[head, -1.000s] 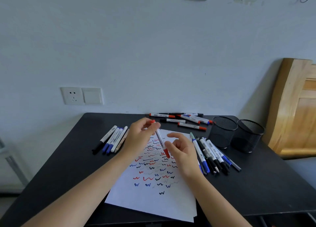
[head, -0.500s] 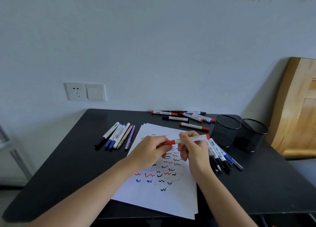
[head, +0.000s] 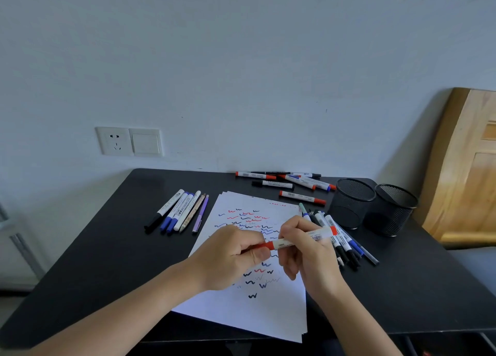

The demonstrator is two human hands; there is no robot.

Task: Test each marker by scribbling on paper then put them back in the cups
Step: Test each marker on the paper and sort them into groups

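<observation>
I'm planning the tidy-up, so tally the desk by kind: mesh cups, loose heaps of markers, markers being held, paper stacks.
Mesh cups: 2
Loose marker heaps: 3 (left row, back cluster, right pile)
Markers held: 1 (red marker, gripped by left hand and right hand)
Paper stacks: 1
Total: 7

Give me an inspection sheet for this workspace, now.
Surface: black table, stack of paper with scribbles.
Job's things: red marker held over the paper; two mesh cups upright at right; left markers, back markers and right markers lie loose on the table.
Clutter: nothing seen.
Hands: left hand grips one red end of the marker, right hand its barrel.
Cables: nothing seen.
Surroundings: wall socket, wooden panel at right.
</observation>
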